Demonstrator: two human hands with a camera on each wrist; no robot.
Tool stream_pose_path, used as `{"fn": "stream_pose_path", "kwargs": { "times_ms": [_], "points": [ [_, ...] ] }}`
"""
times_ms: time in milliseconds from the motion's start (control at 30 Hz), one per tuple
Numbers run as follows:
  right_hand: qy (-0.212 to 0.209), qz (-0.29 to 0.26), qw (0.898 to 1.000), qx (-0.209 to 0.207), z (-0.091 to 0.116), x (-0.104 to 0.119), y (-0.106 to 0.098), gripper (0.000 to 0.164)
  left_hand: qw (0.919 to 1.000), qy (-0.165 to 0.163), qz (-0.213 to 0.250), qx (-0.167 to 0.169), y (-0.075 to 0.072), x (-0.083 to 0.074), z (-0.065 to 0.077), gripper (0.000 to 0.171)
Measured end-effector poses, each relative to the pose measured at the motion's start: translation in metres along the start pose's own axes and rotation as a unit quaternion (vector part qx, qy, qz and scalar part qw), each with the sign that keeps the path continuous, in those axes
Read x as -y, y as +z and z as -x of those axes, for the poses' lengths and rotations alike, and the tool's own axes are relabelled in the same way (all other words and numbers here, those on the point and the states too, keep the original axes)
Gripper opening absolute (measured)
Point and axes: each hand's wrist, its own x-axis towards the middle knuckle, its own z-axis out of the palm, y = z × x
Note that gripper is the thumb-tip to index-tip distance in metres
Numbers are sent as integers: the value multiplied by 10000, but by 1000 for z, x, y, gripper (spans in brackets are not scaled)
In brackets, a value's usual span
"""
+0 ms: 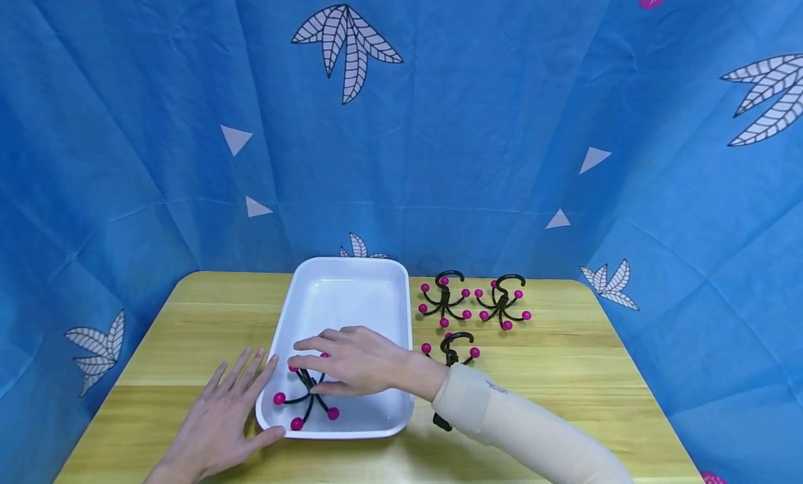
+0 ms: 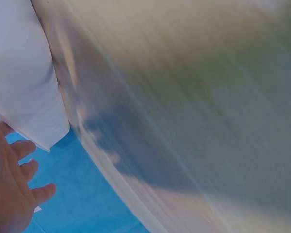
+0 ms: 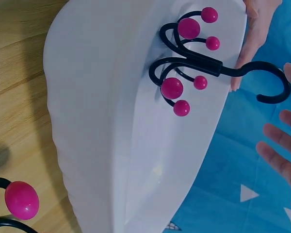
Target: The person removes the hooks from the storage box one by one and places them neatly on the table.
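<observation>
A black claw-shaped hanging hook with pink ball tips stands in the near left part of a white tray. My right hand is over it with the fingers spread. In the right wrist view the thumb lies by the curved top of the hook, while the other fingers reach out apart from it. My left hand is flat at the tray's left side, fingers straight, fingertips and thumb at the rim. The tray also shows beside that hand in the left wrist view.
Right of the tray, similar black hooks lie on the wooden table: two at the back, one nearer. A further black piece shows under my right sleeve. Blue curtain encloses the table's back and sides.
</observation>
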Motion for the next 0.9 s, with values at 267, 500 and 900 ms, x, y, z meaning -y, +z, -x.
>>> {"fn": "stream_pose_path", "kwargs": {
  "times_ms": [267,500,900],
  "points": [
    [-45,43,9998,179,-6,0,6,52,10000,-2,-42,-27,-1,0,0,108],
    [-17,44,9998,193,-9,-1,9,51,10000,-27,-41,49,-2,-1,0,108],
    [3,91,9999,-68,-7,-5,12,44,10000,-53,-36,-28,0,-2,0,108]
  ]
}}
